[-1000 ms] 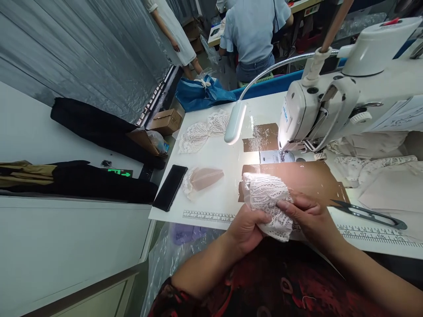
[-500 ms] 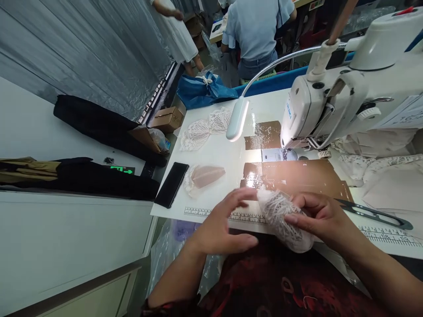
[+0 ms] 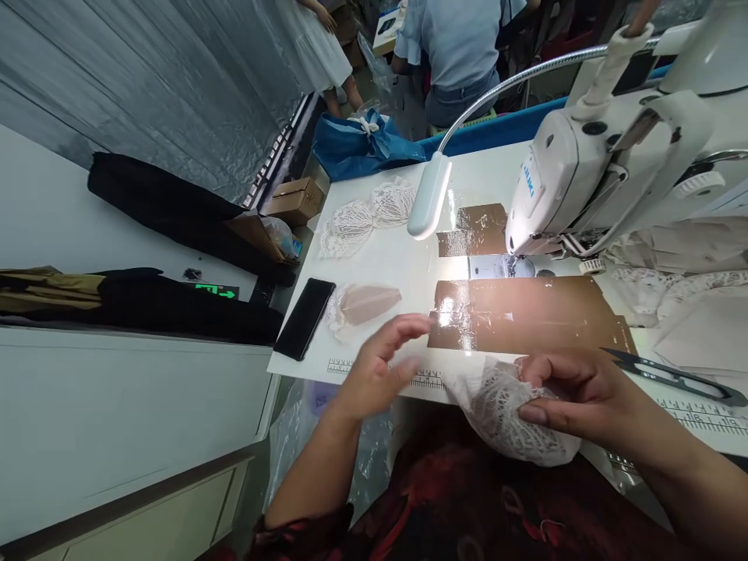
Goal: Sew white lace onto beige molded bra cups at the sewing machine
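My right hand (image 3: 569, 393) pinches a white lace piece (image 3: 506, 413) between thumb and fingers, at the front edge of the white table (image 3: 403, 265). The piece hangs partly over that edge, toward my lap. My left hand (image 3: 389, 370) is held to the left of the lace, fingers apart and nothing in it, above the printed ruler strip. Beyond it lies a beige cup piece with a lace border (image 3: 368, 304). Farther back are two joined lace cups (image 3: 368, 214). The sewing machine (image 3: 561, 179) stands behind my right hand.
A black phone (image 3: 305, 319) lies at the table's left edge. A lamp (image 3: 429, 195) on a bent neck hangs over the table. Brown taped sheets (image 3: 526, 312) lie before the machine; a dark slotted tool (image 3: 678, 376) is at the right. Two people are beyond the table.
My left hand has moved left, away from the lace piece. The lace in my right hand has shifted slightly right and looks more spread out. The view has shifted a little.
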`<move>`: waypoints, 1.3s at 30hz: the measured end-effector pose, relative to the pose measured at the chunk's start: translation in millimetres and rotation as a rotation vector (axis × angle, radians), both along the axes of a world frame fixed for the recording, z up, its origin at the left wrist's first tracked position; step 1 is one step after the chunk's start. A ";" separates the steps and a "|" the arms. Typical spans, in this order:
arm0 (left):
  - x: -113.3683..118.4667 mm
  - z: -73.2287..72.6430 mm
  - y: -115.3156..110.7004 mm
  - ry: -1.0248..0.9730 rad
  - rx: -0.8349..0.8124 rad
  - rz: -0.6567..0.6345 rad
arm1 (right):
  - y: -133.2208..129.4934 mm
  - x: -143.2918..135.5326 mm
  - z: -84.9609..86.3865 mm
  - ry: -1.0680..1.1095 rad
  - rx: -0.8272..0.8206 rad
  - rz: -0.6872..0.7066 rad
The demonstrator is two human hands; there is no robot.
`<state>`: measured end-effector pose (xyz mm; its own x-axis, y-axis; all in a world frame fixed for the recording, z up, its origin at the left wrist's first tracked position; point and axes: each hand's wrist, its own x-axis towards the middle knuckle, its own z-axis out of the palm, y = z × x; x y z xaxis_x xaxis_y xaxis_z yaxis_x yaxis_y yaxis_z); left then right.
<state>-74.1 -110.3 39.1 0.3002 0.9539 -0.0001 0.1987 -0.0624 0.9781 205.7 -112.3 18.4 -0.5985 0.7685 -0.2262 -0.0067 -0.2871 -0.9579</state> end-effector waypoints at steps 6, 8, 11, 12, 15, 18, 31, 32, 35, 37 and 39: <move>34.8 3.4 -2.2 0.089 -0.025 -0.344 | -2.1 -12.9 2.6 -0.188 0.230 0.000; 39.0 -1.0 -2.9 0.075 -0.025 -0.354 | -1.6 -16.8 4.9 -0.190 0.346 -0.083; 39.2 -1.9 -3.1 0.080 0.010 -0.356 | 0.7 -21.4 7.2 -0.173 0.465 -0.182; 38.9 -0.6 -2.9 0.091 0.021 -0.349 | 1.4 -22.7 7.7 -0.173 0.483 -0.195; 39.2 4.4 -1.8 0.129 0.045 -0.304 | 2.9 -25.6 8.5 -0.186 0.491 -0.184; 41.5 6.7 -0.1 0.161 0.050 -0.254 | 3.0 -27.3 9.1 -0.195 0.508 -0.192; 55.1 -4.5 9.8 -0.016 -0.019 -0.275 | 11.5 -16.4 9.2 -0.291 0.336 -0.099; 55.2 -4.2 12.0 -0.055 -0.044 -0.310 | 11.9 -15.1 10.7 -0.278 0.334 -0.100; 54.9 -1.7 19.3 -0.147 -0.176 -0.377 | 12.2 -10.4 16.4 -0.264 0.320 -0.097; 56.3 -0.1 23.2 -0.165 -0.249 -0.378 | 12.2 -7.1 19.3 -0.277 0.312 -0.097; 60.0 -0.7 25.3 -0.199 -0.287 -0.359 | 13.0 -4.5 20.1 -0.281 0.311 -0.109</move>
